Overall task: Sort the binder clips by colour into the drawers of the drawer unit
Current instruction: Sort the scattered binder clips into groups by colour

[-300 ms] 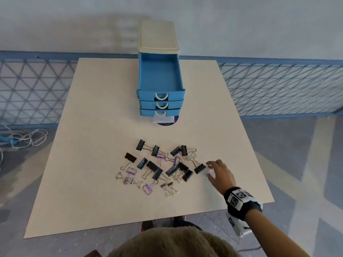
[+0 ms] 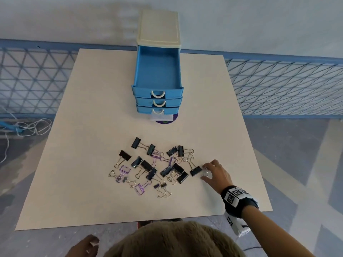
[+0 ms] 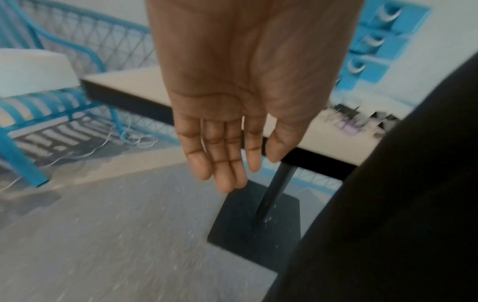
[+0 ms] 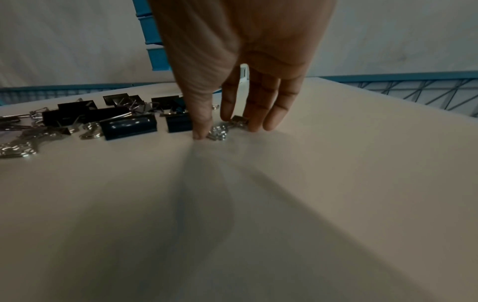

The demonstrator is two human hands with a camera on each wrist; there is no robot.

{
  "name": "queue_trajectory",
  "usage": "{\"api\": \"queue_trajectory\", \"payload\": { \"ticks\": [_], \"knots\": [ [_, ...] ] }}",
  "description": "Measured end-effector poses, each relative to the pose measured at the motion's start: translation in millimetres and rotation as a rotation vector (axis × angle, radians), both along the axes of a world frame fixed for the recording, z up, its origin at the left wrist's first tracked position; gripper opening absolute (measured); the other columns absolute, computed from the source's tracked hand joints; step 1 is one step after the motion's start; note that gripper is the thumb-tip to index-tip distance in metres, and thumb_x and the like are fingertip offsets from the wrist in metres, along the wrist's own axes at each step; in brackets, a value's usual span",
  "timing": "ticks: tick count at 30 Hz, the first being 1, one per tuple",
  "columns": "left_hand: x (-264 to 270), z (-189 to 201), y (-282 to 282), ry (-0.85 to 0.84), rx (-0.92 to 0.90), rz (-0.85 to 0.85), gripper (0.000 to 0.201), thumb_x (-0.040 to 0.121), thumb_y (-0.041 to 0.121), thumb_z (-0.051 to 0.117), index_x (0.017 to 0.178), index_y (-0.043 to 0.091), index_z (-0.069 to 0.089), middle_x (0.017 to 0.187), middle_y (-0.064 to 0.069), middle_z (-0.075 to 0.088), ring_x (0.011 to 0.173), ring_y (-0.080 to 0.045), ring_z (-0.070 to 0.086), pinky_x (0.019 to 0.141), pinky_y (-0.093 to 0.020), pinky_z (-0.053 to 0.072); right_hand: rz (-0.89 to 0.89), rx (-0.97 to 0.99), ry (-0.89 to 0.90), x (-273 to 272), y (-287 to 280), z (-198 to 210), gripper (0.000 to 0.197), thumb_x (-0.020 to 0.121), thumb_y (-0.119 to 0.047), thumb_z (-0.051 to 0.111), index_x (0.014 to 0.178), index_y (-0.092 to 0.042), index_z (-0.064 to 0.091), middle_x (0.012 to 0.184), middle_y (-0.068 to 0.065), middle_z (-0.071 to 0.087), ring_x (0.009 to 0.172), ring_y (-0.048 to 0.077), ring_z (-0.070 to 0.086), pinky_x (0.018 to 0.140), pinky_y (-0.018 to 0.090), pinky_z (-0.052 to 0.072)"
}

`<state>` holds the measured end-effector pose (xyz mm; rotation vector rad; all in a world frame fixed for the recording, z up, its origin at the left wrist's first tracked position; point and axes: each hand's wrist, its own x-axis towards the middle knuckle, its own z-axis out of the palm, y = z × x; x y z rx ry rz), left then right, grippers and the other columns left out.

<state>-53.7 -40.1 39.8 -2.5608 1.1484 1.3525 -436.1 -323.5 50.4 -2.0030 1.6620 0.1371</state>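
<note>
A blue drawer unit point(image 2: 158, 28) with a cream top stands at the table's far side. Its top drawer point(image 2: 157, 90) is pulled out and looks empty; the two lower drawers are pushed in. Black binder clips point(image 2: 146, 165) and purple wire clips point(image 2: 125, 169) lie scattered in the table's middle. My right hand point(image 2: 206, 173) is at the pile's right edge. Its thumb point(image 4: 200, 130) and fingers pinch a small silver-handled clip point(image 4: 220, 130) that lies on the table. My left hand point(image 3: 222, 163) hangs below the table's near edge, fingers straight, holding nothing.
The beige table point(image 2: 92, 127) has bare surface left, right and in front of the pile. A purple disc and a clear label point(image 2: 163, 118) sit under the unit's front. A blue mesh railing point(image 2: 278, 86) runs behind the table. White cord point(image 2: 33, 127) lies on the floor at left.
My right hand has stayed at the small clip on the pile's right edge. My left hand has come into the head view at the bottom edge.
</note>
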Motion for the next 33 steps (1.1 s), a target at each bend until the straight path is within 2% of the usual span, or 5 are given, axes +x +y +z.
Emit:
{"api": "queue_trajectory", "payload": {
  "ticks": [6,15,18,25,33],
  "knots": [
    [-50.6,46.7,-76.9,0.037,-0.133,-0.020,0.012,0.084,0.013,0.059,0.085,0.024,0.053,0.079,-0.005,0.062,0.071,-0.020,0.059,0.070,-0.028,0.043,0.047,-0.037,-0.098,0.1,-32.2,-3.7,0.043,0.082,-0.024,0.066,0.121,-0.013,0.051,0.115,0.011,0.052,0.104,0.027,0.054,0.080,0.034,0.046],
    [-103.0,68.9,-136.9,-0.016,-0.429,-0.166,0.014,0.086,0.013,0.057,0.098,0.019,0.059,0.087,0.001,0.064,0.073,-0.014,0.060,0.063,-0.016,0.042,0.635,-0.105,0.027,15.4,-64.8,-5.2,0.059,0.088,-0.006,0.049,0.139,-0.029,0.030,0.129,0.016,0.044,0.111,0.034,0.047,0.088,0.043,0.044],
    [-117.0,72.1,-164.2,0.002,-0.460,-0.191,0.028,0.083,0.037,0.045,0.100,0.019,0.059,0.092,0.001,0.064,0.075,-0.012,0.059,0.063,-0.012,0.038,0.724,-0.079,0.088,21.1,-68.0,-3.6,0.066,0.086,-0.005,0.044,0.142,-0.032,0.021,0.131,0.016,0.037,0.111,0.033,0.043,0.089,0.042,0.042],
    [-146.7,76.0,-245.1,-0.033,-0.465,-0.466,0.026,0.091,0.013,0.044,0.116,0.010,0.051,0.116,-0.007,0.057,0.094,-0.020,0.059,0.077,-0.026,0.044,0.639,-0.085,0.130,29.0,-64.7,-6.1,0.062,0.083,-0.008,0.046,0.140,-0.023,0.027,0.129,0.016,0.038,0.110,0.032,0.041,0.086,0.040,0.041],
    [-179.0,64.4,-325.2,-0.278,-0.313,-1.006,0.068,0.079,-0.004,0.058,0.135,0.017,0.025,0.139,-0.011,0.028,0.108,-0.029,0.047,0.078,-0.037,0.047,0.456,-0.132,0.066,20.7,-49.6,-11.4,0.055,0.084,-0.003,0.047,0.136,-0.014,0.035,0.128,0.020,0.042,0.108,0.036,0.045,0.084,0.043,0.045]
  ]
}}
